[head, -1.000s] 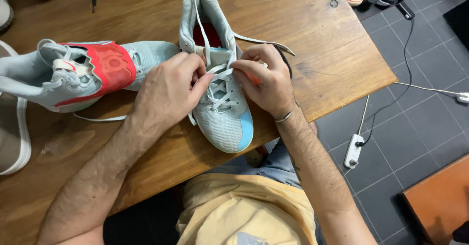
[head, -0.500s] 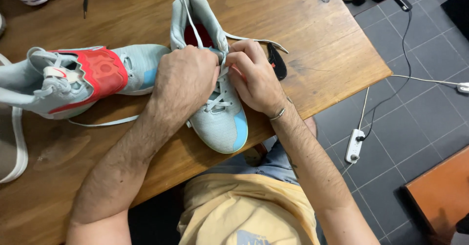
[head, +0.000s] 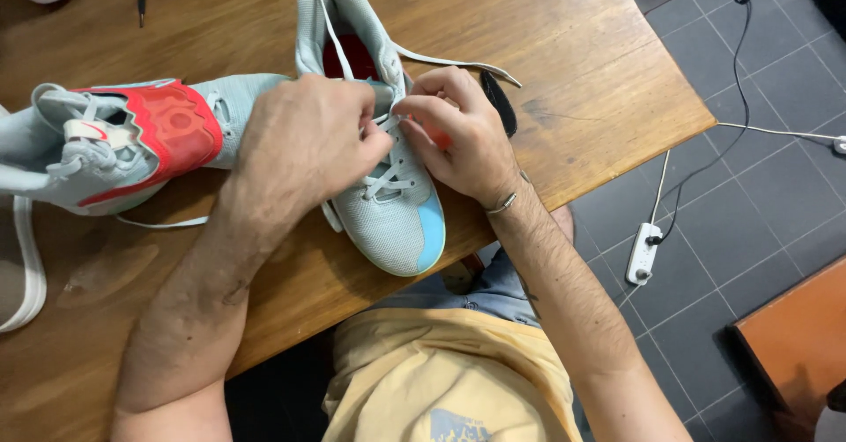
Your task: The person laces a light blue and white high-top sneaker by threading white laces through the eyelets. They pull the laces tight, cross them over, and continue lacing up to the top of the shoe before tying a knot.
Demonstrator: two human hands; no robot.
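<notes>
Pale grey-green mesh fills the middle of my view: a high-top sneaker [head: 388,204] lying on the wooden table [head: 573,72], its light blue toe pointing toward my body and its red-lined collar away from me. My left hand [head: 304,142] rests over the shoe's near side, fingers curled in and closed on the white lace [head: 388,178] at the eyelets, though I cannot see the fingertips themselves. My right hand [head: 463,138] meets it from the other side, thumb and forefinger pinched narrow on the same lace just above the crossed rows. One loose lace end trails off to the right across the wood.

Just beside my left hand, touching its knuckles, lies the matching sneaker [head: 115,147] on its side, with a red strap across the tongue. A white power strip [head: 643,252] sits on the dark tiled floor [head: 758,195] to my right, with its cable running away across the tiles.
</notes>
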